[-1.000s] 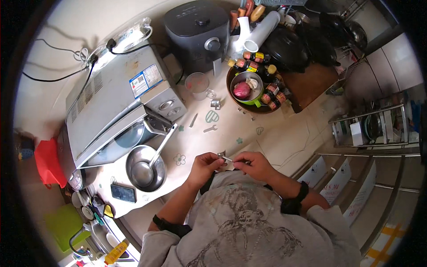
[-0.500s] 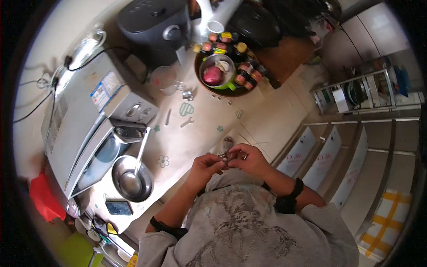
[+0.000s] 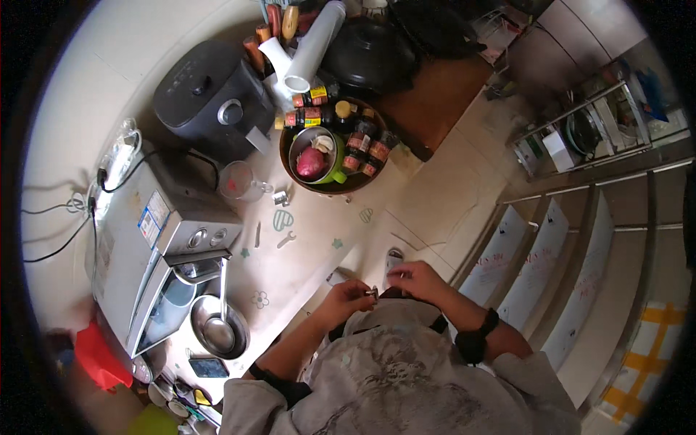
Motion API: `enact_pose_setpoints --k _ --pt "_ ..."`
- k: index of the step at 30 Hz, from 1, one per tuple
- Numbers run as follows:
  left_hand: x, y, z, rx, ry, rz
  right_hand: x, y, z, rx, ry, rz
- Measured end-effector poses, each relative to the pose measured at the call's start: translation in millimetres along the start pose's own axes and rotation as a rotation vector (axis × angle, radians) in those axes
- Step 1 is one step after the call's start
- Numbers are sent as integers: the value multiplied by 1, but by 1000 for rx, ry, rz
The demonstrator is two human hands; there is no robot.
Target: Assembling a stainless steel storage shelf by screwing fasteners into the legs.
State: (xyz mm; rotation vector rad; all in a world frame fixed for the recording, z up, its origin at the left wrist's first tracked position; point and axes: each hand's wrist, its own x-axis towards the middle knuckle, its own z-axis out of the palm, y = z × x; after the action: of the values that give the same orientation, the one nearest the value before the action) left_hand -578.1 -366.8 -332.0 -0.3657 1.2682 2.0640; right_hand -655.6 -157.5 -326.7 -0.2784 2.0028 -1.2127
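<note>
- Left hand (image 3: 344, 300) pinched a small, shiny metal piece (image 3: 373, 292).
- Right hand (image 3: 420, 280): could not tell its grip.
- Round metal pan (image 3: 206, 312) stood beside the boxy grey oven (image 3: 125, 243).

Desk (image 3: 319, 232) ahead-left of the person: oven (image 3: 119, 250) along its left side, pan (image 3: 204, 310) just right of the oven with ladle (image 3: 219, 335) in it, phone (image 3: 208, 367) nearer. At the far end, air fryer (image 3: 192, 98) left, basin (image 3: 284, 161) right, holding bottles (image 3: 355, 152) and a pot (image 3: 296, 151) with onion (image 3: 312, 164) and garlic (image 3: 323, 143); cup (image 3: 233, 181), then wrench (image 3: 287, 239), this side. Before the desk's near edge, left hand (image 3: 348, 299) with small part (image 3: 373, 292), right hand (image 3: 420, 281) to its right.
</note>
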Motion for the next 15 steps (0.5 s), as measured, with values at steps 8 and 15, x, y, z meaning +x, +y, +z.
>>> enact_pose_setpoints --k 8,15 --pt "-53 -4 -1 -25 344 28 139 2 -4 -636 313 -251" --pt "-91 -30 -19 -307 389 149 199 9 27 -658 539 -143"
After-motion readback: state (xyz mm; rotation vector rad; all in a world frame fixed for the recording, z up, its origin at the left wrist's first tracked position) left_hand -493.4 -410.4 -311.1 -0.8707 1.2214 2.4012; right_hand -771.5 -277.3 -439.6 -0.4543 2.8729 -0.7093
